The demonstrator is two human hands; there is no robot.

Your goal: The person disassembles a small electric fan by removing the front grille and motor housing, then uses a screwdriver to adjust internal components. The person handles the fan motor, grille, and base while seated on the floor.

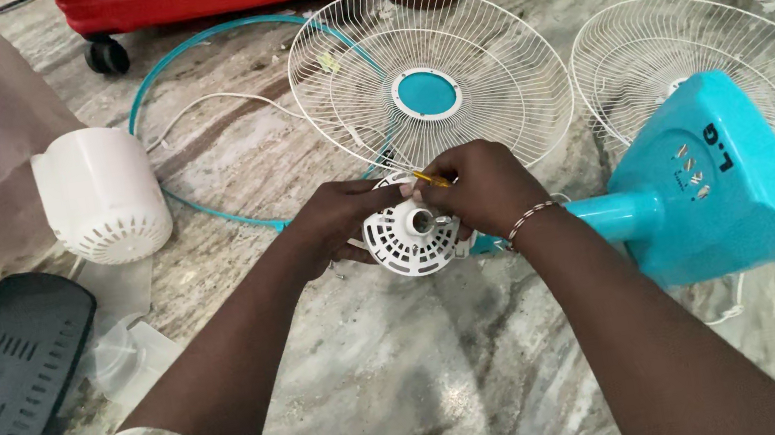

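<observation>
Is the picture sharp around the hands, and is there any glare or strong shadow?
Head view: the left hand, right hand and white vented part are sharp; light is soft and even, with only faint shadows on the marble floor; mild sheen on the turquoise fan base; edges bend slightly, wide-lens style.

Turquoise fan base [707, 193], white grilles [428, 70], marbled floor [410, 376].

Bright, even daylight with soft shadows, sharp centre (slight wide-angle bending at the edges), no glare.
</observation>
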